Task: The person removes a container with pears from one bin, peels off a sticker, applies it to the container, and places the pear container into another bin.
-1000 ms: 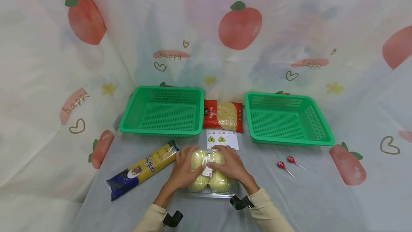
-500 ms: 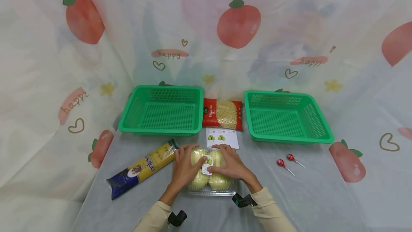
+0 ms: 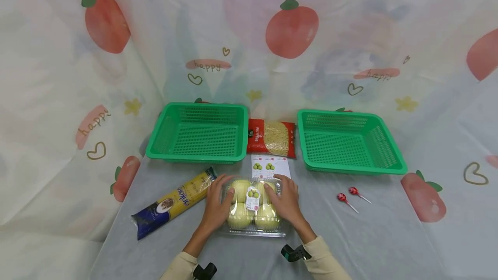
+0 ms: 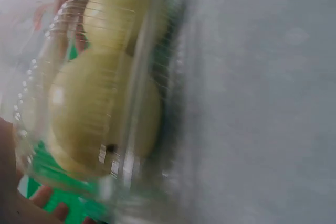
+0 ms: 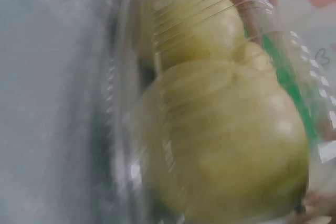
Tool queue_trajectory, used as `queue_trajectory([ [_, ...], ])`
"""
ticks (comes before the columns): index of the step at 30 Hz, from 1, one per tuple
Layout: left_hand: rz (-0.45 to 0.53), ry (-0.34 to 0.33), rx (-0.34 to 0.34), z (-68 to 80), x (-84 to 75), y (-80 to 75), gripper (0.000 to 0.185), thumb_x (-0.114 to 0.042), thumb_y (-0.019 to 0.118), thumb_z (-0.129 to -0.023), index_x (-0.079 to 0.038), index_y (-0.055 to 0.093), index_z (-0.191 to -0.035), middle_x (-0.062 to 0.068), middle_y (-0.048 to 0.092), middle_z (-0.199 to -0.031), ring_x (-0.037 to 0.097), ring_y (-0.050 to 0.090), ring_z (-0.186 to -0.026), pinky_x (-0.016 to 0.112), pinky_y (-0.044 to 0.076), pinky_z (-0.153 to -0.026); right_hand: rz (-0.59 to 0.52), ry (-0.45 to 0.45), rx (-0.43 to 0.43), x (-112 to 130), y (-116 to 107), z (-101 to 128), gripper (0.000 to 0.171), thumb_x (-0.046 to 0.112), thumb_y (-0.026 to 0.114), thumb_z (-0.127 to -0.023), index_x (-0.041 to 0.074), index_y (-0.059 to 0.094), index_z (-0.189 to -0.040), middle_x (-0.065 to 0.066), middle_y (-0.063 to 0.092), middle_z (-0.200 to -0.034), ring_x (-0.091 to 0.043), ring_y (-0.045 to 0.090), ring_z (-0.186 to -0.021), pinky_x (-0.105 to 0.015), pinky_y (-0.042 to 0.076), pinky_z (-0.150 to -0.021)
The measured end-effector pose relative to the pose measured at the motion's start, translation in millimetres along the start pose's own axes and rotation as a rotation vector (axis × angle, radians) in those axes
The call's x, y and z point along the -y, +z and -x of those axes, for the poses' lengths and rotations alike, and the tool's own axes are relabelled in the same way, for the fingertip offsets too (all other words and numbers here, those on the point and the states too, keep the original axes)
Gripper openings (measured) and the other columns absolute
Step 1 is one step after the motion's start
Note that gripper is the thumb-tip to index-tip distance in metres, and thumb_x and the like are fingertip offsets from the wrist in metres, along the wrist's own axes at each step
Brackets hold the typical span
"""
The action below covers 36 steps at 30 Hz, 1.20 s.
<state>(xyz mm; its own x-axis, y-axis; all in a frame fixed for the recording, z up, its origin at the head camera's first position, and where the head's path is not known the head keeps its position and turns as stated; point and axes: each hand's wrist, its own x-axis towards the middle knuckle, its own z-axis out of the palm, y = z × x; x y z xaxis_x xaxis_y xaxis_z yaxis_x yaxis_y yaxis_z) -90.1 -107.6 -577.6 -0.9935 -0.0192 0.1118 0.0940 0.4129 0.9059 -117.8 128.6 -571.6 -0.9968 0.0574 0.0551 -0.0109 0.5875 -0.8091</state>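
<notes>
A clear plastic clamshell box (image 3: 256, 233) of round pale-green fruit (image 3: 240, 217) sits at the front middle of the table, a white label (image 3: 253, 198) on its lid. My left hand (image 3: 215, 204) grips the box's left side, thumb over the lid's edge and fingers along the wall. On the opposite side, my right hand (image 3: 287, 201) holds it likewise, thumb on the lid. Both wrist views look along the ridged plastic walls, with fruit (image 4: 105, 108) and fruit (image 5: 226, 140) filling much of each; most of the fingers are hidden there.
Two green baskets stand at the back, the left basket (image 3: 196, 158) and right basket (image 3: 352, 168), with a red pasta bag (image 3: 272, 138) between them. A printed card (image 3: 278, 167) lies behind the box. An ankara pasta packet (image 3: 175, 202) is at left, two red lollipops (image 3: 342, 198) at right.
Both hands have spread apart from over the lid to the box's sides. The thumbs have moved outward off the label, which now shows fully. The box stays in nearly the same place.
</notes>
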Motion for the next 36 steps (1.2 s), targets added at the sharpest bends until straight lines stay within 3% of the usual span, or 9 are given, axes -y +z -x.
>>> queue_trajectory([
  [4,0.065,0.001,-0.009,7.6,6.9,-1.7,0.045,-0.032,0.051,-0.113,-0.02,0.051,-0.157,0.013,0.031,-0.172,0.035,0.021,-0.157,0.072,0.025,-0.119,-0.117,0.18,0.049,-7,-10,11,0.082,0.046,0.068,-0.1,-0.01,0.038,-0.153,-0.034,0.047,-0.146,-0.046,0.048,-0.132,-0.062,0.044,-0.107],
  [7,0.11,0.005,-0.031,11.2,12.1,0.6,0.046,-0.03,0.048,-0.114,-0.018,0.048,-0.158,0.014,0.031,-0.172,0.035,0.021,-0.157,0.071,0.026,-0.119,-0.211,0.281,0.129,-11,-14,17,0.093,0.054,0.064,-0.101,-0.01,0.029,-0.157,-0.033,0.049,-0.144,-0.042,0.055,-0.129,-0.056,0.048,-0.107],
  [10,0.151,-0.003,-0.046,13.5,14.4,3.5,0.046,-0.029,0.046,-0.115,-0.021,0.045,-0.16,0.014,0.032,-0.172,0.035,0.021,-0.157,0.07,0.026,-0.12,-0.271,0.32,0.165,-12,-15,21,0.097,0.058,0.065,-0.1,-0.007,0.025,-0.16,-0.031,0.049,-0.144,-0.04,0.055,-0.129,-0.055,0.046,-0.108],
  [17,0.213,-0.026,-0.037,16.4,13.0,5.4,0.049,-0.028,0.047,-0.114,-0.021,0.041,-0.162,0.012,0.031,-0.172,0.037,0.021,-0.159,0.07,0.027,-0.121,-0.408,0.381,0.184,-8,-18,25,0.102,0.056,0.068,-0.097,0.015,0.007,-0.168,-0.033,0.037,-0.159,-0.047,0.039,-0.148,-0.066,0.026,-0.122],
  [20,0.242,-0.034,-0.028,16.2,12.7,4.9,0.049,-0.027,0.047,-0.114,-0.022,0.04,-0.162,0.015,0.028,-0.172,0.036,0.021,-0.16,0.067,0.029,-0.122,-0.501,0.398,0.185,-10,-19,24,0.099,0.049,0.068,-0.099,0.023,0.004,-0.17,-0.032,0.044,-0.155,-0.045,0.047,-0.142,-0.06,0.036,-0.116],
  [23,0.269,-0.034,-0.011,14.4,11.6,4.8,0.049,-0.026,0.048,-0.114,-0.021,0.038,-0.163,0.018,0.026,-0.172,0.036,0.022,-0.16,0.062,0.033,-0.122,-0.565,0.412,0.174,-14,-20,23,0.093,0.044,0.068,-0.1,0.027,0.008,-0.169,-0.029,0.053,-0.149,-0.038,0.057,-0.13,-0.046,0.046,-0.101],
  [26,0.28,-0.017,0.004,12.5,10.4,5.3,0.05,-0.025,0.047,-0.115,-0.017,0.037,-0.163,0.02,0.025,-0.172,0.038,0.021,-0.16,0.062,0.035,-0.121,-0.585,0.417,0.156,-15,-23,23,0.09,0.042,0.069,-0.1,0.029,0.012,-0.168,-0.025,0.056,-0.15,-0.032,0.058,-0.128,-0.037,0.044,-0.095],
  [30,0.263,0.002,0.009,10.4,9.3,5.7,0.05,-0.025,0.045,-0.115,-0.015,0.038,-0.163,0.018,0.025,-0.172,0.04,0.019,-0.16,0.066,0.035,-0.119,-0.589,0.408,0.14,-16,-27,23,0.089,0.04,0.07,-0.099,0.029,0.014,-0.168,-0.023,0.058,-0.148,-0.027,0.059,-0.119,-0.034,0.044,-0.085],
  [36,0.255,-0.033,0.01,7.2,7.2,3.7,0.049,-0.029,0.045,-0.115,-0.02,0.038,-0.163,0.012,0.027,-0.172,0.037,0.02,-0.16,0.066,0.032,-0.121,-0.618,0.404,0.12,-21,-34,24,0.086,0.036,0.068,-0.1,0.028,0.015,-0.167,-0.022,0.059,-0.148,-0.018,0.058,-0.112,-0.03,0.044,-0.072],
])
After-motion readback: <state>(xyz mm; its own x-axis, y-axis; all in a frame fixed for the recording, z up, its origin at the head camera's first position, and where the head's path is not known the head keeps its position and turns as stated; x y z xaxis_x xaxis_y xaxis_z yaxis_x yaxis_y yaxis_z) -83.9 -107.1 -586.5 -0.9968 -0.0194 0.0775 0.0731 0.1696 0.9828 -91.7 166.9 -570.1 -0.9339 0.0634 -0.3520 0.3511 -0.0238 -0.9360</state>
